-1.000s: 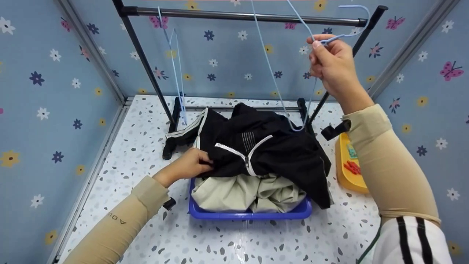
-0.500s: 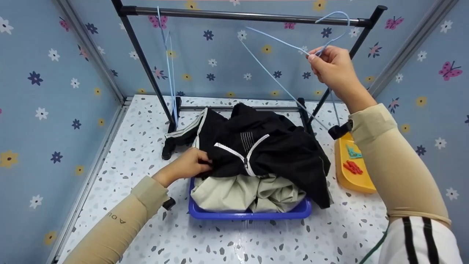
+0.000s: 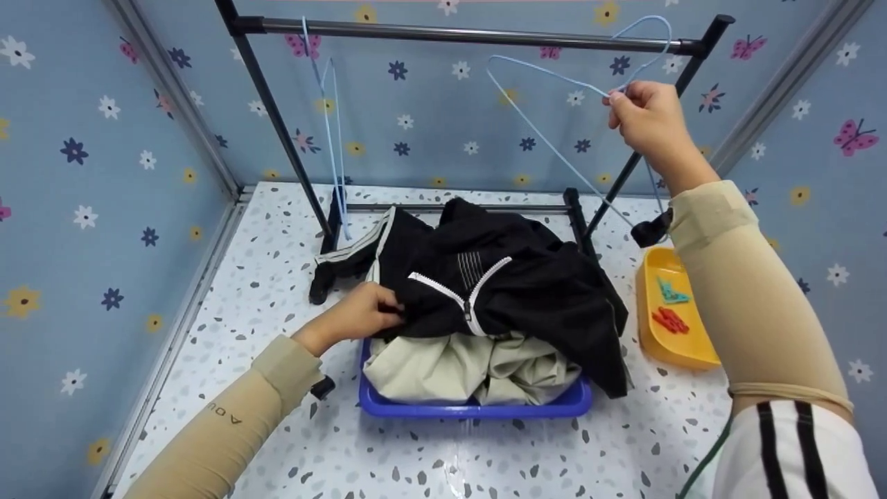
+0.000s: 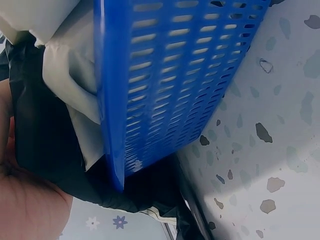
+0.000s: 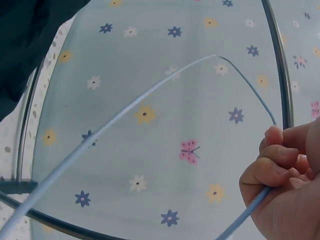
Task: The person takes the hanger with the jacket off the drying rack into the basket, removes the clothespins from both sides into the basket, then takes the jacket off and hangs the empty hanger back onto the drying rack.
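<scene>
My right hand (image 3: pixel 648 114) pinches a light blue wire hanger (image 3: pixel 547 142) at its neck, just under the rack's top bar. The hanger's hook curves up near the bar's right end, and its long corner points left; in the right wrist view the hanger wire (image 5: pixel 130 105) runs across in front of the wall. My left hand (image 3: pixel 357 312) grips the left edge of a black jacket (image 3: pixel 547 284) with a white, partly open zip. In the left wrist view black cloth (image 4: pixel 45 130) lies between thumb and fingers. The jacket lies over beige cloth (image 3: pixel 429 367) in a blue basket (image 3: pixel 471 410).
A black clothes rack (image 3: pixel 443 31) stands behind the basket. Another blue hanger (image 3: pixel 329 138) hangs at its left end. On the speckled floor (image 3: pixel 277 430), a yellow tray (image 3: pixel 651 346) at right holds green clothespins (image 3: pixel 672 292) and red clothespins (image 3: pixel 671 320). Patterned walls enclose three sides.
The hanger in my right hand has turned, its free corner swinging down into full view and its hook tilting upright near the bar. My left hand stays on the jacket.
</scene>
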The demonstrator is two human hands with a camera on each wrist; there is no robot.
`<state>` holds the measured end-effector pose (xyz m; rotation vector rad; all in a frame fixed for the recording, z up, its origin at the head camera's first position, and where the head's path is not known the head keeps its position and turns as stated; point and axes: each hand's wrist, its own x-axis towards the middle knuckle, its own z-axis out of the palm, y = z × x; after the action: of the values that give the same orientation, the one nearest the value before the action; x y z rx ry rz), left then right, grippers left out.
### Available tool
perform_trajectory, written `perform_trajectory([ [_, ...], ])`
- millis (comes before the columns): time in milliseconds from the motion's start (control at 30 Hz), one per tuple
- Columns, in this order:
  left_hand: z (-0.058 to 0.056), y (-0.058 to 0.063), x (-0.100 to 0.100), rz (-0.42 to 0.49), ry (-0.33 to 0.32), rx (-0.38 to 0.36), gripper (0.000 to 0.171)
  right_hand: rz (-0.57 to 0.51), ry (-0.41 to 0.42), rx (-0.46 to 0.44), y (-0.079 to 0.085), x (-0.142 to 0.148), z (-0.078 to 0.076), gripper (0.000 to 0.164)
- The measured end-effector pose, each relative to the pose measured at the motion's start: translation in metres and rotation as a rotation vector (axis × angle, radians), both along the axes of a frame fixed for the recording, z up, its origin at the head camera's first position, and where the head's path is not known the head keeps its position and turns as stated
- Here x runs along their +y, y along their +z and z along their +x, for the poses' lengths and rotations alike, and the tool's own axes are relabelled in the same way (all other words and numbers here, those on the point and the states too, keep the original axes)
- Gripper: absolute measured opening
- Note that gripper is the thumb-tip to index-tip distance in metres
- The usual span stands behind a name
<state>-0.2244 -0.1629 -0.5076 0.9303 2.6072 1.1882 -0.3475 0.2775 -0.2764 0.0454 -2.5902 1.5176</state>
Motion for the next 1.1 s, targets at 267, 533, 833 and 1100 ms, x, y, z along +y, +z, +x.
perform_trajectory([
  [267, 0.001, 0.001, 0.001, 0.008, 0.004, -0.016, 0.006, 0.013, -0.082, -0.017, 0.001, 0.016, -0.015, 0.020],
  [533, 0.001, -0.001, 0.003, 0.001, 0.012, -0.056, 0.008, 0.049, -0.157, -0.038, -0.002, 0.028, -0.027, 0.016],
  [833, 0.001, 0.000, 0.003, 0.006, 0.001, -0.044, 0.006, 0.130, -0.172, -0.078, -0.015, 0.037, -0.032, 0.017],
  [1100, -0.002, 0.004, 0.001, 0.021, -0.010, -0.047, 0.006, 0.176, -0.155, -0.087, -0.025, 0.038, -0.035, 0.018],
])
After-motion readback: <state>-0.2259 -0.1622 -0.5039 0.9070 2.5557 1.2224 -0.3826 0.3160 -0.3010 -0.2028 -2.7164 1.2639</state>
